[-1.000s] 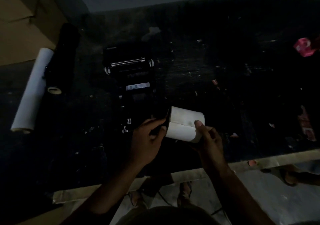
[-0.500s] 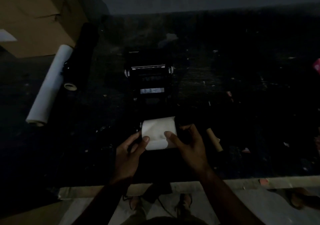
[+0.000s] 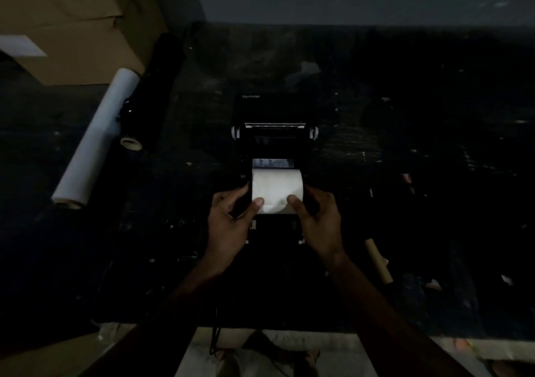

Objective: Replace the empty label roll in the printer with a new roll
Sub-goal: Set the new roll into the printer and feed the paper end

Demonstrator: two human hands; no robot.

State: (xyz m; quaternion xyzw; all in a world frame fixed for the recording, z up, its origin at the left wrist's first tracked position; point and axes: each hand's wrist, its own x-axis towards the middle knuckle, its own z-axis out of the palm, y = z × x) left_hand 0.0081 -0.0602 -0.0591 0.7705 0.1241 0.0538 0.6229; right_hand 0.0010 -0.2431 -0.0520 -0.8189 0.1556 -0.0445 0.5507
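V. dim, grainy, edges warped

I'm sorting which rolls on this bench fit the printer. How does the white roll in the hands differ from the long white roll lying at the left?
The label roll is short and thick; the long white roll is much longer and slim. The label roll sits crosswise in the open printer, held by the left hand and right hand; the long white roll lies loose and slanted on the bench. Both are white.
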